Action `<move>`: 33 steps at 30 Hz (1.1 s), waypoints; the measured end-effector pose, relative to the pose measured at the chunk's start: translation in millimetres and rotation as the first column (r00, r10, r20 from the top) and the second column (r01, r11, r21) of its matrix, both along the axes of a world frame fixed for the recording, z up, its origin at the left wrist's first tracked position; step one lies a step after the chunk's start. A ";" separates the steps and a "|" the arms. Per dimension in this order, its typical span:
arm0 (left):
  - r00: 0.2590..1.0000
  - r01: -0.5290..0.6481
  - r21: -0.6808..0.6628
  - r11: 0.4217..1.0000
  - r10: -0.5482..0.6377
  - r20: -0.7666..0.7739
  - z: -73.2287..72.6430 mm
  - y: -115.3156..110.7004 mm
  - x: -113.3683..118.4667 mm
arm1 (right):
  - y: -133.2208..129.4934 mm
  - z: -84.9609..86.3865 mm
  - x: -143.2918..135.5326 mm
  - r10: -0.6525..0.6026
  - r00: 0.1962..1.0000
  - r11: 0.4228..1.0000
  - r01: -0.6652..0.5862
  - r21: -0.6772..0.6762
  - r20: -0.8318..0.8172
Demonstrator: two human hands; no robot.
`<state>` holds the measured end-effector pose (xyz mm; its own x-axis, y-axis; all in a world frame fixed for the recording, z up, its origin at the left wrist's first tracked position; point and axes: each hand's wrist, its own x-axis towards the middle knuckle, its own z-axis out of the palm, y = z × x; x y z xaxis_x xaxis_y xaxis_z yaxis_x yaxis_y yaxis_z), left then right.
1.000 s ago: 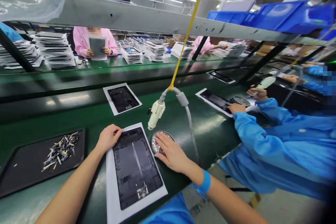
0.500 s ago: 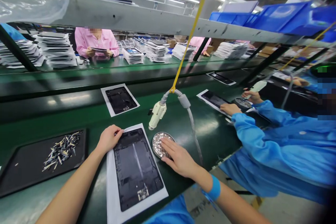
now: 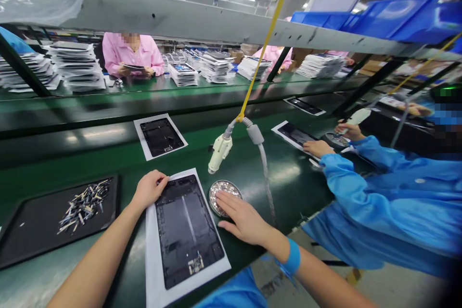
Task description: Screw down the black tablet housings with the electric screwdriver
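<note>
A black tablet housing (image 3: 189, 236) lies on a white sheet (image 3: 155, 269) in front of me. My left hand (image 3: 151, 188) is at its top left corner, thumb and fingers pressed together on the edge of sheet and housing. Just right of the housing stands a round dish (image 3: 233, 188) full of small shiny metal pieces. My right hand (image 3: 243, 216) rests with spread fingers on the pieces; nothing is seen held in it. Above the dish a pale electric screwdriver (image 3: 220, 153) hangs from a yellow strap (image 3: 265, 48).
At the left, a black tray (image 3: 36, 221) bears a pile of small thin strips (image 3: 84, 206). Another housing (image 3: 161, 134) lies farther back. A co-worker in a blue sleeve (image 3: 346, 183) works at the right. A shelf beam (image 3: 202, 19) crosses above.
My right hand has shifted slightly left over the dish, its fingers still on the metal pieces. My left hand stays at the housing's corner.
</note>
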<state>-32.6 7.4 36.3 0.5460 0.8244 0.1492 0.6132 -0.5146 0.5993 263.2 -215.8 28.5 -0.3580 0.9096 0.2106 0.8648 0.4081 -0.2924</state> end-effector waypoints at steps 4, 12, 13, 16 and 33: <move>1.000 0.004 0.002 1.000 -0.004 0.005 -2.2 1.6 -0.3 | 10.1 -3.3 2.2 -0.087 0.996 0.993 0.088 0.075 -0.011; 1.000 0.013 0.003 1.000 -0.013 0.010 -6.8 3.9 -1.8 | 24.6 4.8 -2.9 -0.024 1.000 0.999 0.024 0.040 0.001; 1.000 0.014 0.005 1.000 -0.014 0.009 -7.1 4.0 -2.0 | 23.2 6.2 -4.1 0.012 1.000 0.999 -0.012 0.035 -0.007; 1.000 0.015 0.005 1.000 -0.015 0.002 -6.9 4.5 -2.4 | 20.1 7.9 -7.0 0.090 0.996 0.996 -0.090 0.027 -0.012; 1.000 0.003 0.006 1.000 -0.003 0.008 -4.2 4.0 -2.2 | 21.6 0.4 -4.4 -0.114 0.992 0.994 0.113 0.007 0.047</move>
<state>-34.8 11.4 32.1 0.5472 0.8219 0.1580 0.6071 -0.5197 0.6011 258.8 -194.1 28.9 -0.2622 0.9442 0.1995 0.9185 0.3075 -0.2484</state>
